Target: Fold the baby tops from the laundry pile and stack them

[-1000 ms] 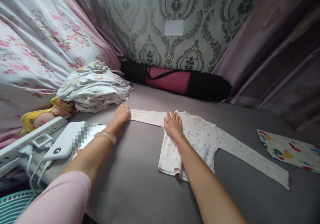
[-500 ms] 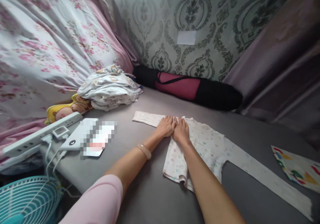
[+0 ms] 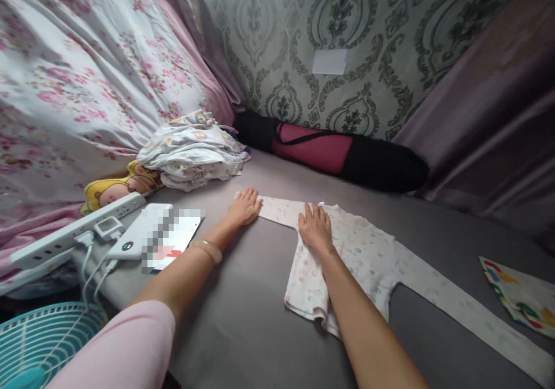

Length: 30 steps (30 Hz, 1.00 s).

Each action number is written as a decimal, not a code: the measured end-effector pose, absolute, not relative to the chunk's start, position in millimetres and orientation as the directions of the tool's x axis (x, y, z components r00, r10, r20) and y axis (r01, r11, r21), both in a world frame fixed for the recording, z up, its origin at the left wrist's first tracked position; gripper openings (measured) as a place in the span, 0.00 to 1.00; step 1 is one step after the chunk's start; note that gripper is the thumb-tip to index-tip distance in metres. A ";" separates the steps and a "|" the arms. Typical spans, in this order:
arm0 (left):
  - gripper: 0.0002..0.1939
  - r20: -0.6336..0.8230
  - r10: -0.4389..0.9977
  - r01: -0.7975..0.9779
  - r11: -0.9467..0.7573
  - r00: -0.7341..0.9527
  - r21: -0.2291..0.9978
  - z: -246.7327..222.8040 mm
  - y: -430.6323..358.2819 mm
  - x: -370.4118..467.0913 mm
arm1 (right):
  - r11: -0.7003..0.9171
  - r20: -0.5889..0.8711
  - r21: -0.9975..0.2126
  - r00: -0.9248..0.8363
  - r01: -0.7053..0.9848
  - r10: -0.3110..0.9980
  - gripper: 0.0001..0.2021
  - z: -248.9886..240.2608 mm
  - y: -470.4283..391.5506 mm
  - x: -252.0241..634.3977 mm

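A small white long-sleeved shirt point(image 3: 364, 250) with a pale print lies spread on the grey surface point(image 3: 243, 314), its sleeves stretched out to both sides. My left hand point(image 3: 245, 206) rests flat on the cuff end of the left-hand sleeve, fingers extended, covering most of the cuff. A pale bangle circles that wrist. My right hand point(image 3: 315, 227) lies flat on the shirt's shoulder, close to where the same sleeve begins, with its fingers slightly spread. Neither hand grasps the cloth.
A heap of printed clothes point(image 3: 195, 152) sits at the back left, beside a yellow cartoon cushion point(image 3: 117, 189). A power strip point(image 3: 78, 230), a white power bank point(image 3: 141, 233) and a blue fan point(image 3: 43, 343) are at left. Behind lies a black-and-maroon bag point(image 3: 316, 149); at right, a colourful printed item point(image 3: 520, 293).
My left hand has slid left along the sleeve, from beside my right hand to the cuff. My right hand stays on the shoulder. The view has shifted slightly.
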<state>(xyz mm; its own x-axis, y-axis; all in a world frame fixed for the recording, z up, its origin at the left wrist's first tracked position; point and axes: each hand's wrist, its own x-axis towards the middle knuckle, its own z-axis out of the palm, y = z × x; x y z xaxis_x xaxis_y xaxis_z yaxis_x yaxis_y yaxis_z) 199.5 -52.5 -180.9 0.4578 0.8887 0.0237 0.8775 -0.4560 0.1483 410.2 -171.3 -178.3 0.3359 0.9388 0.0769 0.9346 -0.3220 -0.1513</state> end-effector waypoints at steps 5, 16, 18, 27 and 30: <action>0.31 -0.017 0.892 0.881 -0.442 0.451 0.166 -177.3 -32.0 170.7 | -0.322 0.061 -0.160 0.335 0.933 0.940 0.28 -178.1 -170.3 410.4; 0.31 0.142 0.883 0.880 -0.463 0.447 0.106 -181.2 -35.3 165.5 | -0.287 0.052 -0.347 0.323 0.893 0.945 0.28 -172.3 -172.2 414.4; 0.31 0.284 0.856 0.883 -0.466 0.432 0.063 -176.1 -44.9 167.9 | -0.292 -0.014 -0.510 0.331 0.809 0.943 0.28 -161.2 -175.8 424.2; 0.18 0.138 0.914 0.901 -0.400 0.381 0.166 -148.9 -97.9 171.4 | -0.344 -0.129 -0.895 0.575 0.283 0.808 0.14 -111.0 -303.4 494.6; 0.15 0.087 0.887 0.831 -0.457 0.454 0.317 -142.8 -126.3 169.8 | -0.402 -0.186 -0.879 0.590 0.258 0.786 0.10 -113.2 -363.1 505.6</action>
<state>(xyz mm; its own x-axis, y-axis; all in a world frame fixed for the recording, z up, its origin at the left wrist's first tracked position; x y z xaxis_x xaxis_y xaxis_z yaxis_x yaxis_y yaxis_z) 169.8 -126.3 -142.8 0.4545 0.8865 0.0866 0.8311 -0.4570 0.3170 505.6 -363.1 -113.2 0.5899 0.7858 -0.1859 0.2582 -0.4018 -0.8786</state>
